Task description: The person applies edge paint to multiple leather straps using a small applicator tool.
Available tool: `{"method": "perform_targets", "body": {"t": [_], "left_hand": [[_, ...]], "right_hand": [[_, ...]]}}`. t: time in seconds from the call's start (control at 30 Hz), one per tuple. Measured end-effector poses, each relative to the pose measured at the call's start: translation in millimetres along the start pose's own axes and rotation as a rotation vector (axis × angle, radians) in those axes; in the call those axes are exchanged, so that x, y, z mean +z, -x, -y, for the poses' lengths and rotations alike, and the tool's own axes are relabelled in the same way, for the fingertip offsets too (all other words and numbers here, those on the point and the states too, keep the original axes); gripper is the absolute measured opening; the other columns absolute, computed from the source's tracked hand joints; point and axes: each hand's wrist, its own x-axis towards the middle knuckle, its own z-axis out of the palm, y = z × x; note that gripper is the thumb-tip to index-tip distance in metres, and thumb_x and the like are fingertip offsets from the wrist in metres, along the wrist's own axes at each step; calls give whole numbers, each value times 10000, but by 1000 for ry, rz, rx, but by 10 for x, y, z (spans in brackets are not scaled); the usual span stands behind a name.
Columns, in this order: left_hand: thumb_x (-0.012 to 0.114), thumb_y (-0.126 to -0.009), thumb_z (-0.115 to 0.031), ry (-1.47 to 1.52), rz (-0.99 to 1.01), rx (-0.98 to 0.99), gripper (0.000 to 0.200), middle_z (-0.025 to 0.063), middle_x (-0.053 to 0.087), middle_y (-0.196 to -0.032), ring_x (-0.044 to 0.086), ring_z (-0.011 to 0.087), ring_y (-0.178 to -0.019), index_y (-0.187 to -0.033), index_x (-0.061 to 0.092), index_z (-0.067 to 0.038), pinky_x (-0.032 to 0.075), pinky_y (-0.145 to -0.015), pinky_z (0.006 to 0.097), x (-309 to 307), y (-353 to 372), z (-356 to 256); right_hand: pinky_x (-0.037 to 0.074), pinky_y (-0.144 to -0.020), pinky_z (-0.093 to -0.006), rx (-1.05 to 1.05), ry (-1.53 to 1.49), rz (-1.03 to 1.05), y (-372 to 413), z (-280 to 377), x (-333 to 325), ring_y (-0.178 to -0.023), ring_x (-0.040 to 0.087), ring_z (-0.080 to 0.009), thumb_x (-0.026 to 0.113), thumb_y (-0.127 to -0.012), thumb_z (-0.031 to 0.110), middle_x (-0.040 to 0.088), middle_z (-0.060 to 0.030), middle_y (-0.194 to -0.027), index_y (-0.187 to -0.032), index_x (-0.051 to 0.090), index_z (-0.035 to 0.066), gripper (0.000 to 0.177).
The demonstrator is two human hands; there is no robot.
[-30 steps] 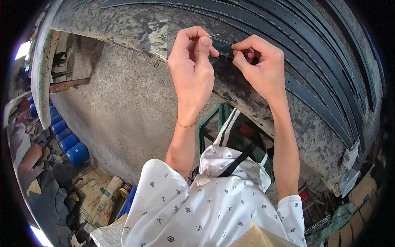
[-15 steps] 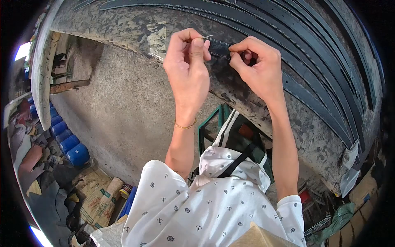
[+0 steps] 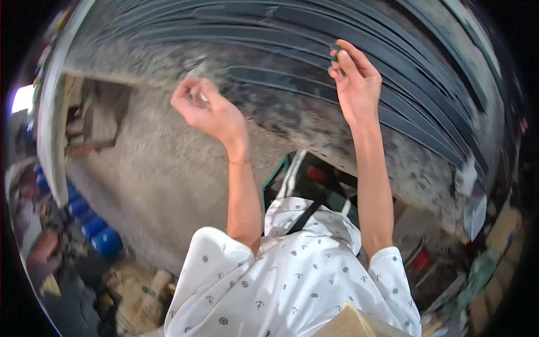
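Observation:
My left hand (image 3: 216,115) is raised over the near edge of the table, left of centre, its thumb and fingers bent toward each other. Motion blur hides whether anything is between them. Further right, my right hand (image 3: 359,84) pinches a small dark green object (image 3: 336,52) between thumb and fingertips. Behind that hand run long dark straps (image 3: 281,81) with pale edge lines, laid side by side across the table (image 3: 415,154).
Blue rounded containers (image 3: 106,241) stand in a row on the floor at the left, near scraps and a brown sack (image 3: 135,300). A dark bag (image 3: 323,177) with white stripes lies below the table edge. Plastic wrapping (image 3: 476,216) hangs at the right.
My hands have moved apart; the left went left and down, the right rose slightly and turned, showing a small dark green object. The view has shifted and blurred.

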Motion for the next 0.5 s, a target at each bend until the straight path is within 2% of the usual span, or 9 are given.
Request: {"method": "perform_targets", "body": {"t": [0.07, 0.17, 0.2, 0.27, 0.3, 0.37, 0.43, 0.47, 0.5], "left_hand": [[599, -958, -6, 31, 331, 89, 33, 51, 606, -948, 568, 161, -841, -982, 612, 13, 471, -788, 296, 294, 468, -116], [654, -904, -54, 155, 907, 165, 91, 121, 649, -886, 648, 260, -825, -985, 662, -13, 514, -771, 361, 767, 1511, -696], [664, -893, -97, 250, 1089, 223, 163, 178, 672, -949, 672, 360, -895, -1023, 676, 0, 534, -807, 421, 923, 1913, -905], [693, -855, -149, 489, 1419, 431, 351, 228, 655, -1152, 641, 402, -1068, -1159, 644, 21, 525, -921, 466, 1214, 2675, -1295], [705, -840, -171, 573, 1490, 558, 392, 225, 633, -1205, 618, 411, -1111, -1193, 638, -14, 515, -936, 482, 1379, 2998, -1519], [723, -801, -245, 848, 1314, 717, 402, 198, 624, -1264, 589, 391, -1188, -1184, 686, -127, 516, -937, 470, 1742, 3845, -1713], [756, -740, -314, 672, 1444, 915, 425, 161, 641, -1267, 591, 358, -1211, -1139, 743, -169, 478, -992, 509, 1963, 4458, -1743], [737, -754, -313, 186, 1757, 1097, 320, 153, 676, -1216, 617, 343, -1185, -1043, 787, -185, 475, -993, 531, 2086, 4757, -1838], [701, -786, -266, 335, 1716, 1043, 213, 154, 720, -1094, 652, 334, -1127, -931, 798, -144, 500, -953, 525, 2157, 4914, -1719]], "right_hand": [[532, -724, -280, -133, -2, -91, 268, 484, -336, -798, 629, -130, 659, -976, 32, 700, -108, -1026, -1204, 674, -54, 244], [564, -771, -276, -360, 51, -249, 949, 1327, -1078, -868, 653, -151, 663, -975, 39, 692, -124, -1067, -1212, 663, -52, 254], [569, -782, -267, -429, 102, -388, 1220, 1588, -1278, -888, 656, -156, 660, -976, 38, 688, -133, -1078, -1237, 643, -52, 277], [581, -813, -247, -590, 206, -597, 1697, 1967, -1547, -927, 658, -169, 648, -982, 29, 665, -150, -1114, -1312, 575, -55, 349], [570, -818, -256, -645, 442, -730, 1908, 2117, -1754, -970, 644, -167, 640, -990, 38, 647, -142, -1141, -1324, 557, -62, 358], [532, -877, -275, -724, 274, -598, 2325, 2353, -1959, -1028, 615, -174, 587, -1027, 70, 627, -144, -1182, -1353, 512, -68, 362], [532, -908, -296, -794, 422, -563, 2592, 2416, -2068, -1013, 615, -179, 549, -1037, 51, 622, -148, -1200, -1373, 481, -77, 366], [537, -920, -290, -761, 411, -527, 2708, 2494, -2241, -1021, 620, -175, 560, -1038, 71, 626, -142, -1204, -1384, 477, -70, 382], [541, -884, -276, -770, 442, -590, 2800, 2540, -2468, -977, 615, -154, 574, -1039, 94, 633, -125, -1186, -1365, 498, -63, 370]]}}
